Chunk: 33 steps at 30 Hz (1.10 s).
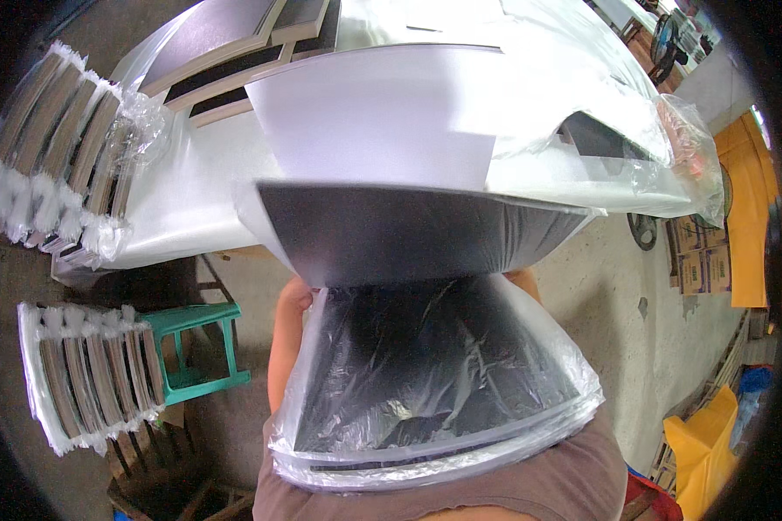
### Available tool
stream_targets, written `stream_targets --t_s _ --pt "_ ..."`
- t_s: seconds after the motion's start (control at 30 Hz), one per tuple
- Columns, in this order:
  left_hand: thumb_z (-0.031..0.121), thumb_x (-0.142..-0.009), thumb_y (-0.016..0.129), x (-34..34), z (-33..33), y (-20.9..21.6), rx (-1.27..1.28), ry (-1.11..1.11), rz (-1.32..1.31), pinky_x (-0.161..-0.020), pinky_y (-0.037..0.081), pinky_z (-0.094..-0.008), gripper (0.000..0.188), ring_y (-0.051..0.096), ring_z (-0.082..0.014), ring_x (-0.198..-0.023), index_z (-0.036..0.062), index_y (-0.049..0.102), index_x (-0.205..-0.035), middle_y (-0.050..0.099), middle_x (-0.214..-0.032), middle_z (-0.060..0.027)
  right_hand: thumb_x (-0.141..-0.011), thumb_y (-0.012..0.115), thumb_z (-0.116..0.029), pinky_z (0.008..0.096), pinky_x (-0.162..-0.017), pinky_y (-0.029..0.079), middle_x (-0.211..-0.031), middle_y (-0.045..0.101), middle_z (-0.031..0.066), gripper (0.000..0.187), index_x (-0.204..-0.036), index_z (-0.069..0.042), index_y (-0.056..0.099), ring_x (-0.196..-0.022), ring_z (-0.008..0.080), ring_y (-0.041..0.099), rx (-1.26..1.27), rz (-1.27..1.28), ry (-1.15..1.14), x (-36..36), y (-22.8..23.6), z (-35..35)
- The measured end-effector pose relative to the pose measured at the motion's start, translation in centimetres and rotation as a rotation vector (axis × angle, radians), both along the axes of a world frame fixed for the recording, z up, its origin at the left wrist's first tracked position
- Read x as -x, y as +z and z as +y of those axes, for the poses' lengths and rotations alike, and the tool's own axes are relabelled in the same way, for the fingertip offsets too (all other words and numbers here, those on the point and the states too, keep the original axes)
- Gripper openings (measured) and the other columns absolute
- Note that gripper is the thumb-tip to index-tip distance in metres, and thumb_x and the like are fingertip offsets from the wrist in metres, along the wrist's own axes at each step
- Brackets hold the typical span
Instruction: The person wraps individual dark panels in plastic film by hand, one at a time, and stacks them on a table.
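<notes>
Clear plastic wrap [573,373] covers a dark flat panel [391,365] that leans on my lap, its near edge against my shirt. Beyond it rises a second dark surface [426,230], with plastic along its sides, up against the table edge. My left hand [300,293] grips the left side where the two dark surfaces meet; its fingertips are mostly hidden. On the opposite side, my right hand [521,280] shows only in part, closed at the edge of the wrapped panel. A pale sheet-like panel [374,122] lies just past them on the table.
The table [191,208] has a white plastic cover. Framed panels [235,78] lie at its far left. Wrapped stacks [61,148] stand at left, another stack [104,373] by a green stool [200,352]. Cartons [702,256] and yellow material [743,208] are at right.
</notes>
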<state>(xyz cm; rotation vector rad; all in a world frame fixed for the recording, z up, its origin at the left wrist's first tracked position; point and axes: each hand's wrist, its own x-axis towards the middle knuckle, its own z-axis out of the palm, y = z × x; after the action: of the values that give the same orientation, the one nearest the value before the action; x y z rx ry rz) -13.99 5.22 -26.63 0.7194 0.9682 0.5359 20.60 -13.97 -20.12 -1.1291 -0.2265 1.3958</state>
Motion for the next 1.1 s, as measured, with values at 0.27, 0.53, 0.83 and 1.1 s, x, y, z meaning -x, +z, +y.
stream_targets --t_s 0.27,0.53,0.83,1.1 --pt "0.013 -0.078 0.047 1.6 0.4 -1.2 -0.435 -0.165 0.545 -0.061 0.043 -0.0394 0.026 0.055 -0.036 -0.076 0.0046 0.051 -0.103 0.057 -0.085 -0.0186 -0.069 0.066 -0.015 0.0293 -0.068 0.043 -0.084 0.056 0.0099 0.041 -0.105 -0.005 0.048 -0.075 0.019 0.053 0.246 -1.185 0.395 -3.4 -0.8 2.9" --pt "0.027 -0.086 0.047 0.1 2.3 21.7 -0.618 0.167 0.021 -0.049 0.033 -0.0215 0.03 0.04 -0.0092 -0.058 0.0028 0.048 -0.105 0.045 -0.071 -0.0022 -0.065 0.069 -0.014 0.0259 -0.065 0.04 -0.083 0.054 0.0005 0.036 -0.097 -0.008 0.055 -0.076 0.0104 0.049 -0.243 -1.222 0.817 -1.9 16.8 7.2" --pt "0.046 -0.081 0.047 -12.4 -3.2 30.3 -0.973 0.091 -0.554 -0.097 0.025 -0.0356 0.069 0.033 -0.0257 -0.119 0.0089 0.019 -0.132 0.028 -0.131 -0.0175 -0.072 0.067 -0.013 0.0226 -0.065 0.041 -0.083 0.054 -0.0001 0.036 -0.103 -0.005 0.05 -0.077 0.0072 0.049 -0.736 -0.904 0.27 11.5 21.1 11.5" --pt "0.013 -0.076 0.063 -13.1 -2.9 26.3 -0.345 0.054 -0.472 -0.072 0.045 -0.0253 0.031 0.055 -0.0132 -0.083 0.0017 0.051 -0.102 0.056 -0.095 -0.0051 -0.08 0.059 -0.016 0.022 -0.068 0.04 -0.076 0.057 0.0024 0.02 -0.09 0.001 0.054 -0.075 0.0052 0.049 -0.58 -0.333 0.041 8.1 19.6 11.3"
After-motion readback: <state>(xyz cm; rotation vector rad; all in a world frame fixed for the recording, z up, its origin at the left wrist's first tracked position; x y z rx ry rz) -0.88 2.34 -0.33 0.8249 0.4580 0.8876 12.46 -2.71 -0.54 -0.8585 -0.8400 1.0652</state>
